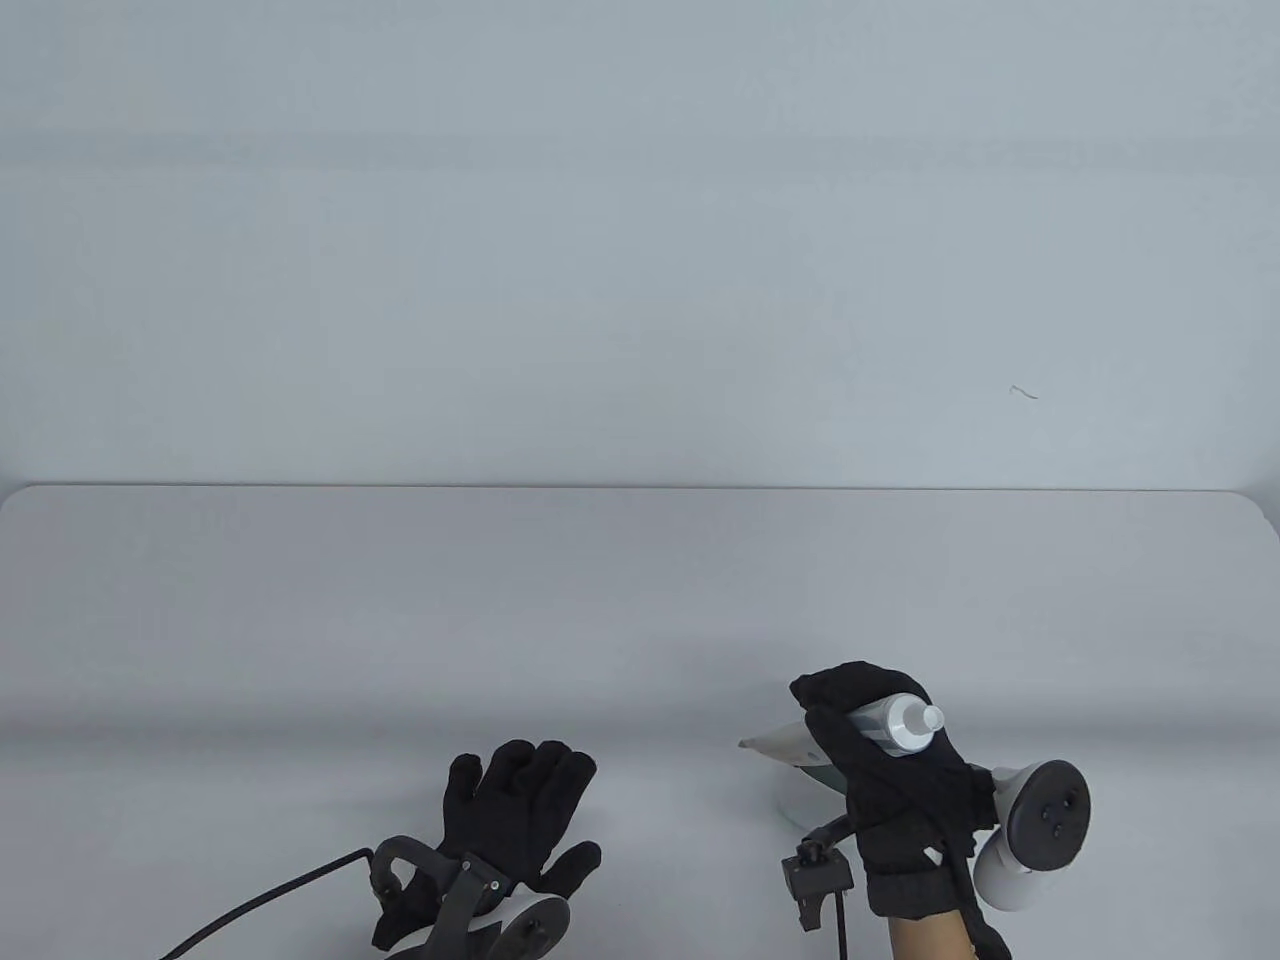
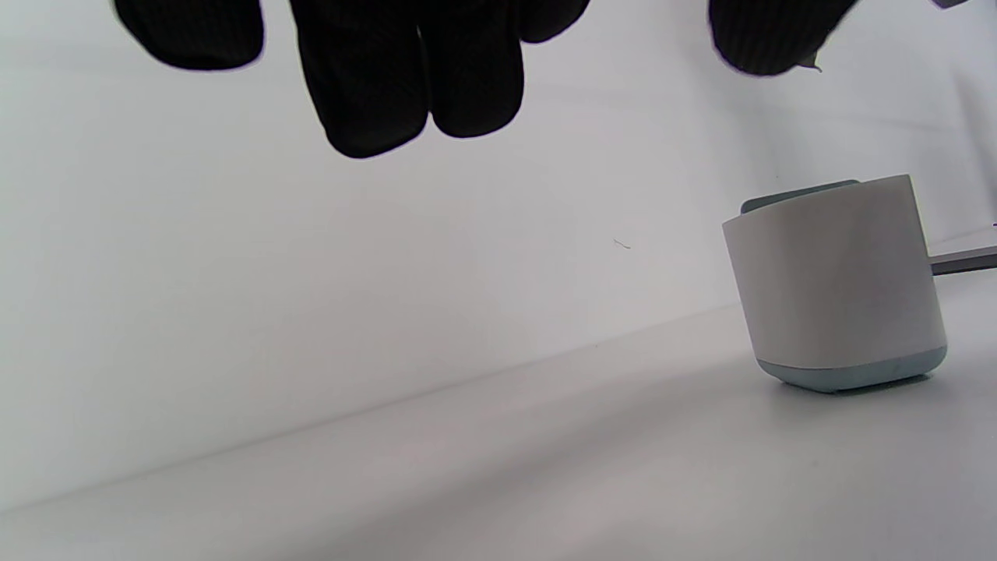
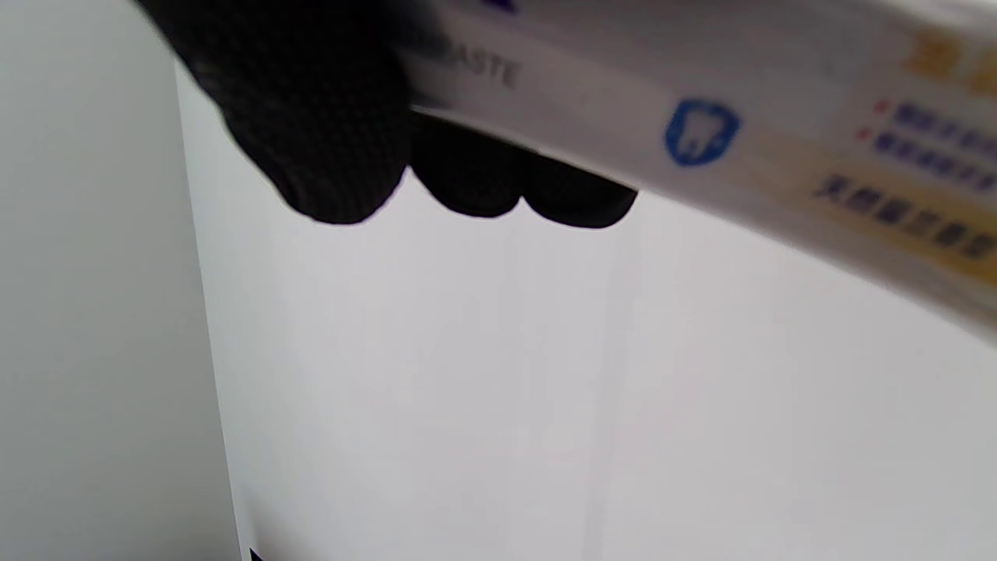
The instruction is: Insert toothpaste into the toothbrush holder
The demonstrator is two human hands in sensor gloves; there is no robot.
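My right hand (image 1: 870, 740) grips a white toothpaste tube (image 1: 900, 722) low over the table's front right. The cap end points right and the flat tail (image 1: 775, 745) sticks out to the left. In the right wrist view the tube (image 3: 701, 132) runs across the top, blurred, with my fingers (image 3: 311, 117) wrapped around it. The toothbrush holder (image 2: 837, 280) is a white cup with a pale blue base and stands upright on the table. In the table view only a sliver of it (image 1: 800, 798) shows under my right hand. My left hand (image 1: 525, 800) rests flat on the table, fingers spread, holding nothing.
The white table (image 1: 640, 600) ends at a far edge against a pale wall. A black cable (image 1: 270, 895) trails from my left wrist to the bottom left. A thin grey bar (image 2: 966, 261) shows behind the holder in the left wrist view.
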